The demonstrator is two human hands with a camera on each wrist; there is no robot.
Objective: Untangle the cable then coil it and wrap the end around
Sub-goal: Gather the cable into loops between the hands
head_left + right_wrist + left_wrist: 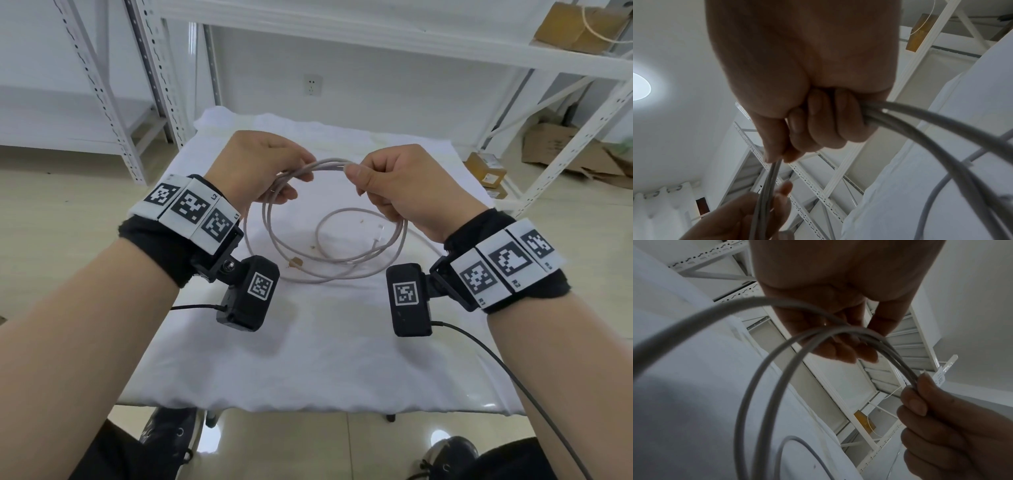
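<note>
A: From the head view, we have the cable (329, 164) bunched into loops between us: our left hand (260, 164) pinches one side, our right hand (404, 181) is clamped round the other, above the worktop (308, 359). The loose end (378, 236) trails on the cloth.

B: If either grip slackens, we judge the loops could spring apart and tangle again. The trailing end might snag under the coil.

A: From the left wrist, our left fingers (846, 353) curl under three strands; the right hand (953, 431) nips them just beside.

B: From the right wrist, our fingers (824, 123) are closed tight on the bundle. White shelving (818, 186) stands behind, well apart; nothing blocks us.
</note>
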